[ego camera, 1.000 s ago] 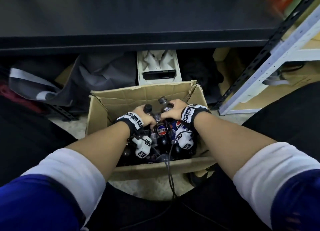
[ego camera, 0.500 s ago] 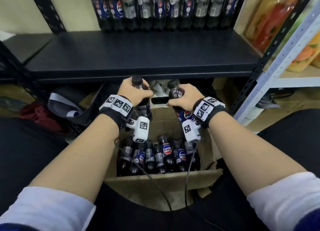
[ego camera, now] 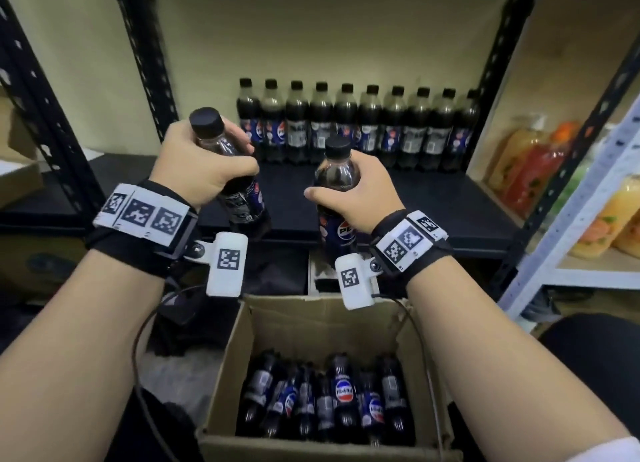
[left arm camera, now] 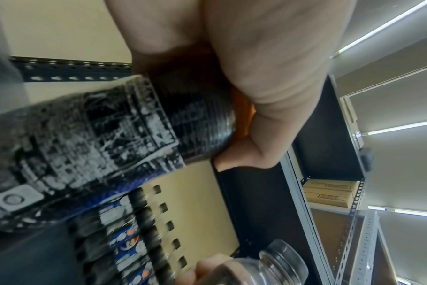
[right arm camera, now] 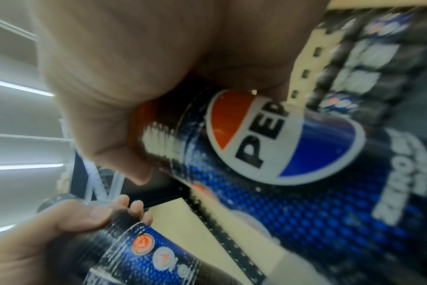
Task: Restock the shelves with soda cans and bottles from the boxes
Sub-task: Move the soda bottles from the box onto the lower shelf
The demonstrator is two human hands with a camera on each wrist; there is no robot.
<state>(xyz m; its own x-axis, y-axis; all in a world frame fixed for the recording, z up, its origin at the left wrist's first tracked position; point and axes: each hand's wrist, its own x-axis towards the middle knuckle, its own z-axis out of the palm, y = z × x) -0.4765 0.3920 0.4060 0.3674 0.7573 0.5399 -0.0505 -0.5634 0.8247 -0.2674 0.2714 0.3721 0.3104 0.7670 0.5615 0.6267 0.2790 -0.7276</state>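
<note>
At the bottom centre of the head view, the open brown cardboard box (ego camera: 322, 326) sits nearest me, with dark plastic cola bottles with blue labels (ego camera: 332, 399) standing packed along its near side.

Above it, mid-frame, I hold two more of them clear of the box. My left hand (ego camera: 197, 163) has its fingers (ego camera: 239, 148) clamped round the shoulder of a black-capped cola bottle (ego camera: 239, 198) that tilts, cap toward the upper left. My right hand (ego camera: 360, 191) is wrapped round the upper body of a second black-capped cola bottle (ego camera: 337, 202), which is closer to upright, its round logo facing me. The two bottles are near each other but apart.

Beyond them, across the middle of the frame, the black metal shelf (ego camera: 433, 202) lies bare along its front. A row of matching cola bottles (ego camera: 356, 125) stands along its back edge against the cream wall. At the far right, orange and yellow juice bottles (ego camera: 540, 170) fill a neighbouring white rack.

My read is that both bottles are on their way to the bare front strip. The tilted left bottle could land on the edge of its base and topple. Pushed in too deep, either one might knock the back row over like skittles. Both grips sit high on smooth plastic, so a bottle could also slide down through my hand.
</note>
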